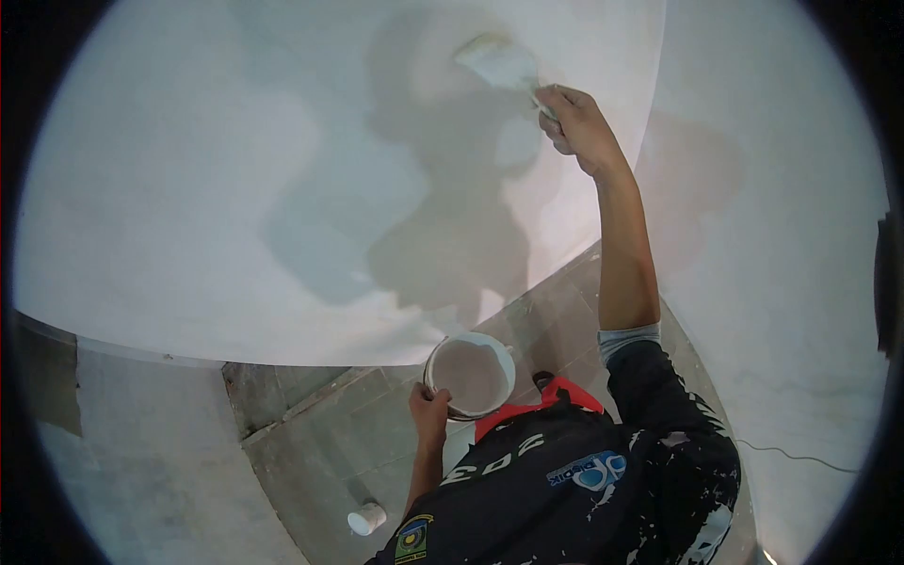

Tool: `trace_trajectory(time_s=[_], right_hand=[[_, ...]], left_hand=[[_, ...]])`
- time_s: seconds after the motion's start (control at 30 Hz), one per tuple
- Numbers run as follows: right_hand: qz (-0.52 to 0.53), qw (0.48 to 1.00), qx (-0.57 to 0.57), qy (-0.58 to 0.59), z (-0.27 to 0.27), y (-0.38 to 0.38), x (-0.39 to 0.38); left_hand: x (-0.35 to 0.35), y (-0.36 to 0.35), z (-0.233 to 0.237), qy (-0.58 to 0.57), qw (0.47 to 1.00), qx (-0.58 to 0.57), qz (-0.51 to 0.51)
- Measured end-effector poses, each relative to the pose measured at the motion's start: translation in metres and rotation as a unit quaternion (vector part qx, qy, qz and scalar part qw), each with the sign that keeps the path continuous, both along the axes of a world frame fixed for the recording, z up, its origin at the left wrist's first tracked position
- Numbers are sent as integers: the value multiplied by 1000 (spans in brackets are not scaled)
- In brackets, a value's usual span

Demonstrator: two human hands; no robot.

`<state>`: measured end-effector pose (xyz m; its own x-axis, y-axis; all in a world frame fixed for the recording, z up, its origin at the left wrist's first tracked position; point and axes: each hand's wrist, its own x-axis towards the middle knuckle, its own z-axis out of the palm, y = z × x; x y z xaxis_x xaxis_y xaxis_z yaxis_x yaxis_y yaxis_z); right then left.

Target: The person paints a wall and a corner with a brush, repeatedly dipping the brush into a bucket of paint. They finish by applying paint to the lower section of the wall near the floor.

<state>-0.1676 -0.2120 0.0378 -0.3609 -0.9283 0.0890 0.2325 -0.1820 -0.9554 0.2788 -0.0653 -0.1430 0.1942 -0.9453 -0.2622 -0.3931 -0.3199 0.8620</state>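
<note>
The right hand is closed around the handle of a wide brush, up at the white wall; likely light, soft-tipped, best held there. The left hand grips the rim of a bucket, probably heavy and spillable. A white cup sits on the floor, near the left forearm.

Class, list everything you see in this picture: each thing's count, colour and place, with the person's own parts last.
Wide flat brush-like tool: one, pale, in right hand
Round bucket: one, white, in left hand
Opaque liquid-like contents: one batch, greyish, inside bucket
Small cylindrical container: one, white, on floor
Smooth walls: at least two, whitish, ahead and right
Tiled floor: one, grey, below
Thin cable: one, pale, lower right
Paint-spattered printed shirt: one, black, on person
Right hand: one, bare, upper right
Left hand: one, bare, at bucket's rim
</note>
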Motion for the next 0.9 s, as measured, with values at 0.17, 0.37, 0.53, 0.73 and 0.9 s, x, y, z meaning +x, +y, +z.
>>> trace_trajectory(time_s=[0.17,0.37,0.53,0.73,0.9], right_hand=[[-63,998,-7,-1,-89,-20,42],[-55,959,278,13,-361,-10,106],[-21,951,304,45,-353,-23,102],[-18,987,158,-7,-189,0,48],[-13,991,36,-130,-174,-2,46]], left_hand=[[2,0,12,7,1000,23,7],[7,5,9,9,1000,11,28],[10,10,13,10,998,20,51],[2,15,27,17,997,19,73],[7,14,25,14,997,25,65]])
